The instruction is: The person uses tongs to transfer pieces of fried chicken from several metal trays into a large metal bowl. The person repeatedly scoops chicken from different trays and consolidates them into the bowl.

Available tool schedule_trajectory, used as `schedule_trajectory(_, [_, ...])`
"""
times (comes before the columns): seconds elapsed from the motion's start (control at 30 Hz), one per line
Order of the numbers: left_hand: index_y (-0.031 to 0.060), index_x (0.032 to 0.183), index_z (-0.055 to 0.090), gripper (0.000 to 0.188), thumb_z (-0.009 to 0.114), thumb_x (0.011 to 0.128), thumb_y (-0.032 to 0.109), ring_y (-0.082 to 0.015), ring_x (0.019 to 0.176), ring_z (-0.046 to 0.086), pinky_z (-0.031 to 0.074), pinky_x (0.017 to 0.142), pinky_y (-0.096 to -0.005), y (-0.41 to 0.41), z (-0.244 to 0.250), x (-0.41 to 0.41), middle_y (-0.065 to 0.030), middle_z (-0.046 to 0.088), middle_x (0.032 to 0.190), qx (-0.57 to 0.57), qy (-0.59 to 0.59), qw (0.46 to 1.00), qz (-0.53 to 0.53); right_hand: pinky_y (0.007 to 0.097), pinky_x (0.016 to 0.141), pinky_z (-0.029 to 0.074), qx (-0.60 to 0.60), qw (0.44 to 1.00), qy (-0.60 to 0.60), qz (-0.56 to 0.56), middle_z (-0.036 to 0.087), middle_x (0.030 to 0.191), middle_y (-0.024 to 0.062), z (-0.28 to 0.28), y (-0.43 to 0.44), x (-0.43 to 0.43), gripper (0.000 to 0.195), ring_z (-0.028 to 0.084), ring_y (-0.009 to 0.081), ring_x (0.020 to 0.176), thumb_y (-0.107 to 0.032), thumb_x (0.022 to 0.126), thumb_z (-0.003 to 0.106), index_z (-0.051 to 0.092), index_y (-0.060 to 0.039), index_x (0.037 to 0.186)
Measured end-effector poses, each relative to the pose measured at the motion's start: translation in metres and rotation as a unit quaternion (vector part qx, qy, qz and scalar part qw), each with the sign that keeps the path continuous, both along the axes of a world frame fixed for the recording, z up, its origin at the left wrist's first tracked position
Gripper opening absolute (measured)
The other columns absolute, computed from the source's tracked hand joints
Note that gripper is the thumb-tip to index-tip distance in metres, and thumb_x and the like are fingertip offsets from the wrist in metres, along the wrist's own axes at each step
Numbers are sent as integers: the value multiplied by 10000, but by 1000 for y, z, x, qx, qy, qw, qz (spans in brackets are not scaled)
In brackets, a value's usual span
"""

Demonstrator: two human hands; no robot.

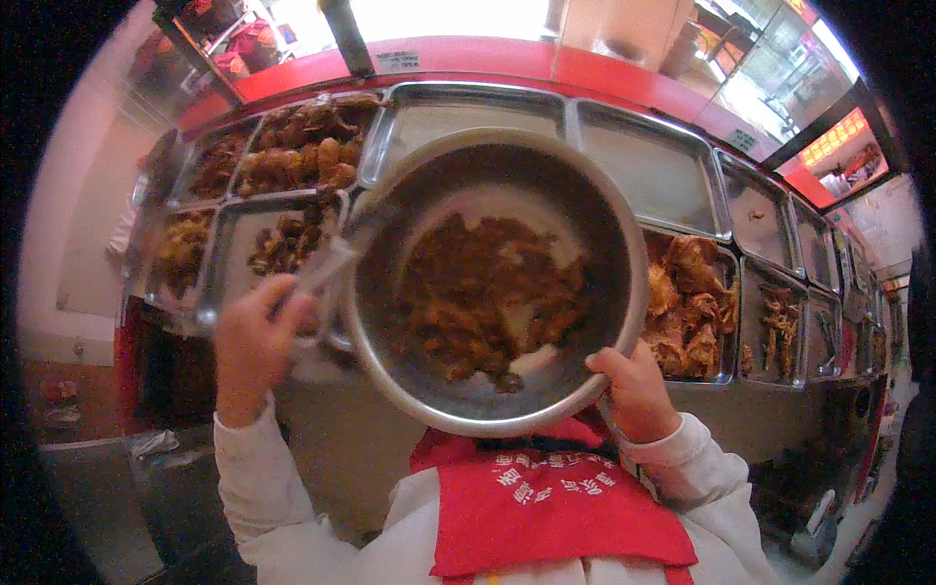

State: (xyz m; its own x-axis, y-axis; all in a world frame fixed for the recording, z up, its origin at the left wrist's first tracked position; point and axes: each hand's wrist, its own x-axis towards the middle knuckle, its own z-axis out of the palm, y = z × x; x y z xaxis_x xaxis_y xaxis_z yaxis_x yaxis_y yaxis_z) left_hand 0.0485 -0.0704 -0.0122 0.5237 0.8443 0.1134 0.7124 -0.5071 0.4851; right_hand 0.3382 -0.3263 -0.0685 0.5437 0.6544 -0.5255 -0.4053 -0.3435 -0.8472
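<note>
A large, deep metal basin [497, 425] is held in front of my chest. Its bottom carries a heap of dark brown cooked food pieces [475, 285]. My right hand [636, 391] grips the basin's rim at the lower right, thumb over the edge. My left hand [259, 336] is closed around a blurred metal utensil [325, 265], whose far end reaches the basin's left rim; its exact kind cannot be told. Beyond that hand lies a metal tray [230, 248] with small brown pieces [281, 241], partly hidden by the utensil and the basin.
Metal trays line the counter. One at the back left [365, 157] holds rounded brown pieces. Behind the basin stand two large trays, one to the right [647, 172]. Glossy roasted poultry [691, 314] and thin strips of food [780, 329] lie further right. A red ledge [468, 58] and glass run behind.
</note>
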Motion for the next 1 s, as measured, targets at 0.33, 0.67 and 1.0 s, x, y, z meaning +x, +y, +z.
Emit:
schedule_trajectory(0.33, [73, 1030, 635, 343, 695, 828, 344, -347, 691, 649, 497, 598, -438, -59, -10, 79, -133, 656, 794, 75, 154, 971, -169, 286, 562, 416, 29, 999, 9, 26, 513, 703, 12, 6, 10, -19, 77, 511, 135, 627, -63, 778, 568, 553, -39, 850])
schedule_trajectory(0.67, [56, 1095, 650, 327, 674, 860, 283, -343, 818, 668, 522, 709, -397, -32, 8, 40, -177, 684, 937, 22, 5, 997, -68, 291, 577, 423, 31, 999, 29, 18, 527, 733, 26, 2, 13, -17, 113, 519, 146, 653, -77, 775, 570, 561, -24, 875])
schedule_trajectory(1.0, [50, 1091, 653, 374, 646, 875, 355, -363, 877, 660, 508, 736, -429, 9, -5, -16, -199, 677, 962, 167, 59, 983, 47, 318, 768, 508, 29, 998, 32, 49, 641, 950, 71, 16, 22, -18, 329, 619, 193, 840, -24, 777, 513, 577, 26, 1096])
